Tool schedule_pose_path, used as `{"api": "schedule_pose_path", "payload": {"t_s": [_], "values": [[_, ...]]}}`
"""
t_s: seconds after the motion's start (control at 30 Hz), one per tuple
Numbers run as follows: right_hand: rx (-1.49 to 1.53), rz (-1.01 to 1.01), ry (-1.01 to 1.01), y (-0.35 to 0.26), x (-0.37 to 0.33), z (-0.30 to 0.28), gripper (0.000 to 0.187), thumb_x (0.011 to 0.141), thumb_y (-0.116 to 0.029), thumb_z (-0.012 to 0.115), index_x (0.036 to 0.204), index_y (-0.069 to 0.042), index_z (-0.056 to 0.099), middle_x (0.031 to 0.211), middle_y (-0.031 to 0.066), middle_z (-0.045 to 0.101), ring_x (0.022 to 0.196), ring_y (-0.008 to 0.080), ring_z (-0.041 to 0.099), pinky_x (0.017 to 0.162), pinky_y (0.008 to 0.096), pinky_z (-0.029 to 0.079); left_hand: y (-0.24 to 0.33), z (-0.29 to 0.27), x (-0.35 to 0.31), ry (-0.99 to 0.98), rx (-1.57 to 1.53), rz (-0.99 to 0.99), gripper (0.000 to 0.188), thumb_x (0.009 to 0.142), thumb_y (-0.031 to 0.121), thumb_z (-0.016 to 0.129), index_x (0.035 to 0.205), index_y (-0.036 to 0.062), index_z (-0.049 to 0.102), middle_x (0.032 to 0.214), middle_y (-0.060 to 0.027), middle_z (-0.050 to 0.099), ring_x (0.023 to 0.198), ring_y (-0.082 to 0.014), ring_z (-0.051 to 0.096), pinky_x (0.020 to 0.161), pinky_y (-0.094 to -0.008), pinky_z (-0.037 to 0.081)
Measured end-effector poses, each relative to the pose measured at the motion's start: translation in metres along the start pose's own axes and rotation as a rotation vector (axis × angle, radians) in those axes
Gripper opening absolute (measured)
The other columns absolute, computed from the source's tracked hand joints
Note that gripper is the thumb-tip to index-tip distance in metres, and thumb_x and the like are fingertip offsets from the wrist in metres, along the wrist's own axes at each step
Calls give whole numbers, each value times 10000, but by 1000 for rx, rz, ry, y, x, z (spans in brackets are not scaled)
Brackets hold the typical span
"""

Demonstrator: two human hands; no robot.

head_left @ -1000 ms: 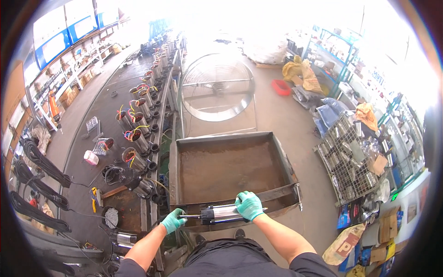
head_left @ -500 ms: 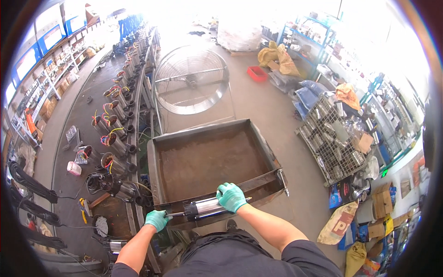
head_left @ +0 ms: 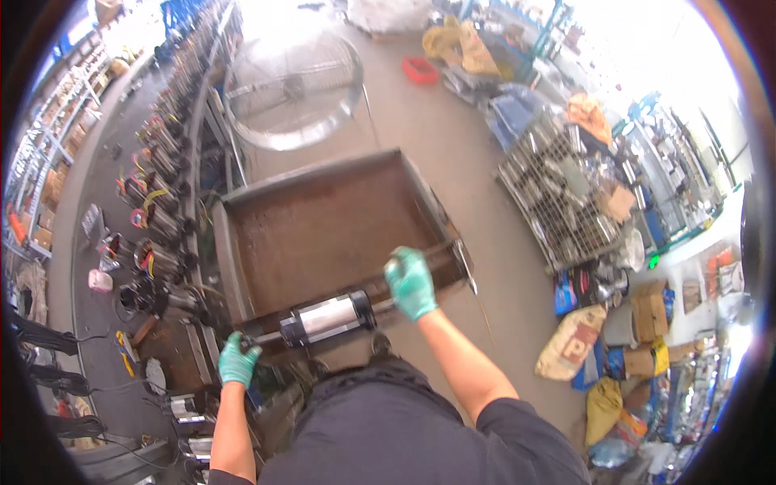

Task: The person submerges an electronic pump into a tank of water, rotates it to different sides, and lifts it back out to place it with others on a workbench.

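A silver cylindrical motor rotor (head_left: 327,319) with black ends and a shaft on each side lies across the near edge of a rusty metal tray (head_left: 323,234). At the left shaft end is my left hand (head_left: 238,361), in a green glove, its fingers closed around the dark tip. My right hand (head_left: 411,284), also gloved in green, is off the rotor body, just above the right shaft. Its fingers are curled and smeared by motion; a pale spot shows at the fingertips, too unclear to name.
Left of the tray, a long dark bench (head_left: 113,194) carries rows of metal motor housings (head_left: 166,218) with coloured wires. A large round fan (head_left: 295,93) stands beyond the tray. To the right is a wire crate (head_left: 558,194) of metal parts, with sacks (head_left: 570,343) and boxes nearer.
My right hand has let go of the rotor body and moved off its right end. My left hand stays at the left shaft end. The whole view has tilted and shifted.
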State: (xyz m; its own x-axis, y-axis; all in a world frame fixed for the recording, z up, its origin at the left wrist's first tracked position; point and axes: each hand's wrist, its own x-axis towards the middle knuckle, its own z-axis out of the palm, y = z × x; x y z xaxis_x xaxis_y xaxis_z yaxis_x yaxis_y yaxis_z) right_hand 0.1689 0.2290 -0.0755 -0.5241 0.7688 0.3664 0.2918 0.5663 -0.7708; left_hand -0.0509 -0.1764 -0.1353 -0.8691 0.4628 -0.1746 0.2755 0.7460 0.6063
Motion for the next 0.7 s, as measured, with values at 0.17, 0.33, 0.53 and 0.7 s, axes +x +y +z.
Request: {"api": "schedule_pose_path", "payload": {"t_s": [0.17, 0.33, 0.53, 0.7], "values": [[-662, 491, 273, 169, -16, -87, 360, 922, -208, 650, 1171, 39, 569, 1086, 232, 644, 996, 403, 624, 924, 448, 509, 4, -3, -29, 125, 34, -141, 456, 969, 203, 672, 1377, 46, 544, 1121, -176, 709, 976, -290, 673, 909, -383, 513], [-66, 954, -101, 181, -18, -96, 237, 959, -220, 620, 1107, -41, 574, 888, 117, 655, 689, 266, 590, 643, 411, 521, -39, 26, -42, 191, -159, -98, 338, 1032, 137, 583, 1365, 79, 566, 1015, -32, 655, 828, -79, 592, 711, -255, 507], [815, 958, -336, 62, -39, -64, 133, 1017, -227, 608, 1075, -116, 564, 761, 13, 604, 583, 112, 541, 524, 272, 468, 87, 11, -46, 156, -498, 74, 387, 1007, 127, 627, 1384, 77, 556, 1013, -10, 644, 867, -90, 604, 781, -245, 518], [444, 429, -695, -61, -85, -8, 209, 947, -166, 719, 1067, -36, 607, 822, 79, 658, 702, 155, 654, 635, 314, 528, 195, 9, -51, -36, -777, 238, 548, 975, 191, 681, 1459, 63, 457, 1094, -81, 694, 980, -135, 649, 915, -296, 524]]}}
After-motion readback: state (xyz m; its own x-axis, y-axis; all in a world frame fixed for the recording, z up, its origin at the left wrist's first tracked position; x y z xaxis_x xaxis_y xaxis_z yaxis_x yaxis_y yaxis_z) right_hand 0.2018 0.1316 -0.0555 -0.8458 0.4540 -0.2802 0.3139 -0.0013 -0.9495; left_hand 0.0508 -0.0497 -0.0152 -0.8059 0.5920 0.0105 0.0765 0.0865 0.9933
